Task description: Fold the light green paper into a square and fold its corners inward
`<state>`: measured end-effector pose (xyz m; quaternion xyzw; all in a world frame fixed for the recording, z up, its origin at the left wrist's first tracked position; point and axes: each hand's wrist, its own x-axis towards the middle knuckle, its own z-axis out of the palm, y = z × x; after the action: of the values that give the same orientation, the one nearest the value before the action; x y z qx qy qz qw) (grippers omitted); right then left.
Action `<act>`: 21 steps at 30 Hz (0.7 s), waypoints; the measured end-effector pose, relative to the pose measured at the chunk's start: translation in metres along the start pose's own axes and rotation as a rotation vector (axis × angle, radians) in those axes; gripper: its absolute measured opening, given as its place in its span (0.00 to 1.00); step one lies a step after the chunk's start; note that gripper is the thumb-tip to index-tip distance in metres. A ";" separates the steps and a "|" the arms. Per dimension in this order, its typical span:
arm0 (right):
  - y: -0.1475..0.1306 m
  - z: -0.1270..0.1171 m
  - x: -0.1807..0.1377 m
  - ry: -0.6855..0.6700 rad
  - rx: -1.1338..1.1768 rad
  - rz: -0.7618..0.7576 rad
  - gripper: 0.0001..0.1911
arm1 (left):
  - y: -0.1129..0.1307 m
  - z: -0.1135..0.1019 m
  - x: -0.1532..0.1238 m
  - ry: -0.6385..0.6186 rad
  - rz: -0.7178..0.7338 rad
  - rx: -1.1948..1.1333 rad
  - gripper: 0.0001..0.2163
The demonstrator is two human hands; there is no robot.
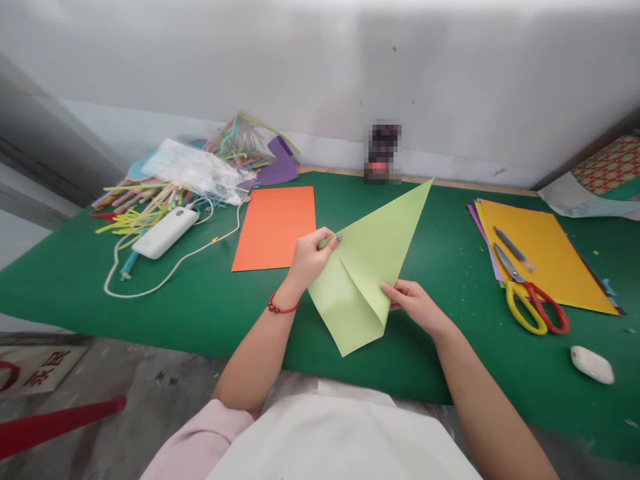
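A light green sheet of paper (pixel 383 243) is held above the table in front of me, partly folded over, with a long point toward the upper right and a loose flap across its lower part. My left hand (pixel 313 260) pinches its left edge between thumb and fingers. On the right edge, lower down, my right hand (pixel 413 303) grips the paper, thumb on top and fingers partly hidden behind. Just left of the green paper, an orange sheet (pixel 275 223) lies flat, its near right corner behind my left hand.
Scissors (pixel 525 290) and a grey craft knife (pixel 513 249) lie on stacked coloured paper (pixel 565 253) at right, near a white oval object (pixel 592 365). At left, a white power bank (pixel 167 232) with a cable sits by a pile of pipe cleaners (pixel 145 200). The green table (pixel 200 313) meets a wall.
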<state>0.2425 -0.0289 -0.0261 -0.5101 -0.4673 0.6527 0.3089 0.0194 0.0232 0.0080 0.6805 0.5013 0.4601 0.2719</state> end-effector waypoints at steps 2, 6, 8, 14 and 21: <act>0.000 0.000 0.000 0.000 0.001 -0.002 0.25 | -0.001 0.000 0.000 0.000 0.003 -0.005 0.12; 0.000 0.000 0.001 -0.010 -0.001 -0.004 0.27 | -0.001 0.000 0.000 0.000 0.010 0.003 0.12; 0.000 0.000 0.001 -0.012 -0.004 -0.003 0.27 | -0.001 0.000 0.000 0.004 0.012 0.021 0.12; 0.000 0.000 0.000 -0.011 -0.021 -0.018 0.27 | -0.002 0.002 0.000 0.014 0.008 0.075 0.11; -0.003 0.001 -0.002 -0.008 -0.044 -0.040 0.27 | -0.004 0.003 0.000 0.041 0.038 0.120 0.11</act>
<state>0.2422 -0.0301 -0.0229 -0.5048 -0.4929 0.6380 0.3084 0.0204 0.0245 0.0031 0.6954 0.5205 0.4480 0.2116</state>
